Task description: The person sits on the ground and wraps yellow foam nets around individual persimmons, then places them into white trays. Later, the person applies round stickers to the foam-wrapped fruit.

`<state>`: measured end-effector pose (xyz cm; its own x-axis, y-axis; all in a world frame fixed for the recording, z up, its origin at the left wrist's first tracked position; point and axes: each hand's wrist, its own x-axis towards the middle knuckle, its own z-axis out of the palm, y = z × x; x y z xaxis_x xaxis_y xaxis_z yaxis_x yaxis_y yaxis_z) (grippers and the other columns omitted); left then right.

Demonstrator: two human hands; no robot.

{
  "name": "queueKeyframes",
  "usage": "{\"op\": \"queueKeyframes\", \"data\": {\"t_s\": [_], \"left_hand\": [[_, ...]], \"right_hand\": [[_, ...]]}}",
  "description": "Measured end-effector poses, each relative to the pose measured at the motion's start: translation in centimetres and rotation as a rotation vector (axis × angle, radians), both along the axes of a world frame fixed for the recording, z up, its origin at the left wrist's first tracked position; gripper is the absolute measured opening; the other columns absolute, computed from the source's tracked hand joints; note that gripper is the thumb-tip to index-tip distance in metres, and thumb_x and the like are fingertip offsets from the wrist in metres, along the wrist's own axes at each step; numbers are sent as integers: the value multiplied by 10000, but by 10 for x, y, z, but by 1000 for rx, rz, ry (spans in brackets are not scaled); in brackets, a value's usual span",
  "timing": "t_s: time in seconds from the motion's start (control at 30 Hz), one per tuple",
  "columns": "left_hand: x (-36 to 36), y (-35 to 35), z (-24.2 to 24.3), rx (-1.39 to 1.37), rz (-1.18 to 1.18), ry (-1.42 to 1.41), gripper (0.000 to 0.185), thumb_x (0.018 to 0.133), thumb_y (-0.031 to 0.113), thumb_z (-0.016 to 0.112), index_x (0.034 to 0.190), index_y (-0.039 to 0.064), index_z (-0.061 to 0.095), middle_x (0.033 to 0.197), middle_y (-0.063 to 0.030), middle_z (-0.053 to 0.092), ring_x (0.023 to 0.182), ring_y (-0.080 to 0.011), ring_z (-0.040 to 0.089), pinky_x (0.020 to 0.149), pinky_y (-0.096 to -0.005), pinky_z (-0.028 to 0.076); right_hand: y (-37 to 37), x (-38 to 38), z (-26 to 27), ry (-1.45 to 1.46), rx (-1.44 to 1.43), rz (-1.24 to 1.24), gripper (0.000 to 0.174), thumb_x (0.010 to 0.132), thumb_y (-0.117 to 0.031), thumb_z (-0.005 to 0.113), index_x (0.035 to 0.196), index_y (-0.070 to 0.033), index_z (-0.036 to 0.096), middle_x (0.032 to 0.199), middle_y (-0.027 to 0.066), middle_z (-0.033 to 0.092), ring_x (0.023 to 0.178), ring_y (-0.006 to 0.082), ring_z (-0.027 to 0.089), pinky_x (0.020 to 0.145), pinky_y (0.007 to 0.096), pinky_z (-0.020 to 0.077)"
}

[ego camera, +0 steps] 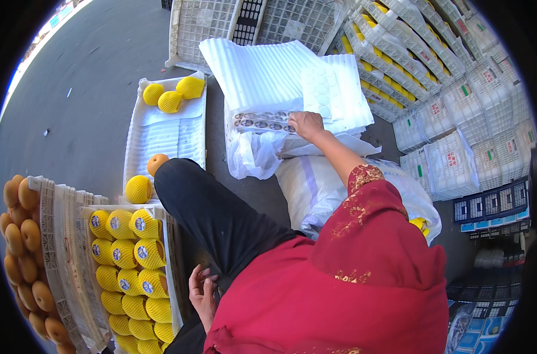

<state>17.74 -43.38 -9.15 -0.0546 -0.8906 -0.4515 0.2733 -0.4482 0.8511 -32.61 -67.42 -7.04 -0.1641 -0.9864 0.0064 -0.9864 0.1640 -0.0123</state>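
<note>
My right hand [307,124] reaches forward, its fingertips closed at the right end of a strip of round stickers [261,124]. That strip lies along the front of a stack of white corrugated foam sheets [259,75]. A backing sheet with round outlines [320,90] lies just beyond the hand. My left hand [203,290] hangs by my lap, fingers loosely curled and apart, with nothing visible in it. Next to it stands a crate of round fruit in yellow foam nets [135,305]; several of these nets carry round stickers.
Ahead on the left, a foam-lined crate [162,137] holds a few netted fruits and one bare fruit [156,164]. More bare fruit [27,239] fills a crate at far left. A white woven sack [308,186] lies under my right arm. Stacked crates [450,115] stand at right.
</note>
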Motion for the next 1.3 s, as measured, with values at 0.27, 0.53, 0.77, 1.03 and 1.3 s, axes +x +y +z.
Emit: {"op": "queueKeyframes", "data": {"t_s": [0.27,0.53,0.77,1.03,1.3], "left_hand": [[5,-2,6,-57,270,66,358,983,38,562,1336,8,510,1124,-99,612,902,-163,654,786,-294,573],[-3,-23,43,-112,196,306,830,870,209,757,1514,56,257,1364,-162,512,1177,-246,568,917,-381,553],[19,-11,37,-102,931,473,349,970,75,617,1302,18,524,1200,-69,631,1058,-160,630,913,-326,526],[51,24,31,-300,1228,227,287,958,40,625,1240,12,577,1126,-68,669,1017,-141,643,870,-295,532],[68,41,25,-349,1272,285,309,951,72,639,1249,28,575,1175,-70,652,1037,-158,648,891,-298,538]], "right_hand": [[-3,47,42,302,-238,342,180,845,-231,698,808,-99,581,760,55,638,751,236,653,653,378,477],[80,256,100,-90,-551,1216,102,745,-188,645,780,-115,582,772,22,597,693,167,597,581,317,436],[130,385,70,-358,-393,1731,102,749,-198,639,790,-120,587,775,-4,559,698,135,569,576,291,426],[129,495,59,-976,63,1553,255,828,-127,741,1069,-78,678,1018,84,671,922,272,648,800,354,529],[138,534,37,-1043,254,1497,227,836,-194,737,1052,-126,733,992,61,681,927,251,633,815,349,517]]}}
